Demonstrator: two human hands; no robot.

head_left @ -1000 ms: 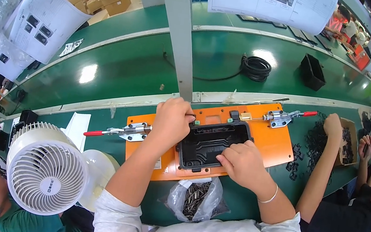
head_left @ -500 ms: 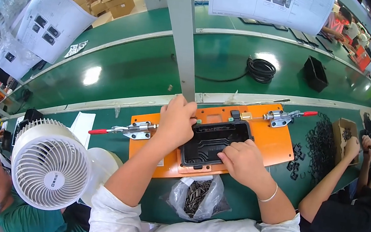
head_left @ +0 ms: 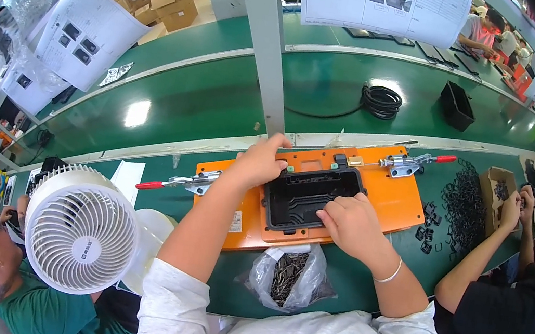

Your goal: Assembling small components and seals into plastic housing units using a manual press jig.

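Note:
A black rectangular plastic housing (head_left: pixel 307 204), open at the top with a ribbed inside, sits in an orange fixture plate (head_left: pixel 390 202). My left hand (head_left: pixel 260 162) is over the fixture by the housing's upper left corner. Its thumb and forefinger are apart, and nothing shows between them; the other fingers are partly hidden. At the housing's right edge, my right hand (head_left: pixel 352 227) is curled over the rim, thumb toward the inside. Toggle clamps with red handles stand at both ends, the left clamp (head_left: pixel 192 183) partly behind my left forearm and the right clamp (head_left: pixel 406 165) in plain sight.
Close in front of the fixture lies a clear bag of screws (head_left: pixel 289 277). A white fan (head_left: pixel 82 239) stands at left. On the right are black rings (head_left: pixel 461 210), small black clips (head_left: pixel 427 229) and a cardboard box (head_left: pixel 498 191) beside a co-worker's hand. Behind are a coiled cable (head_left: pixel 381 102) and black bin (head_left: pixel 458 107).
My left hand has shifted slightly, its thumb rising from the housing's corner and parting from the forefinger. My right hand stays at the right rim. The whole view has shifted a little.

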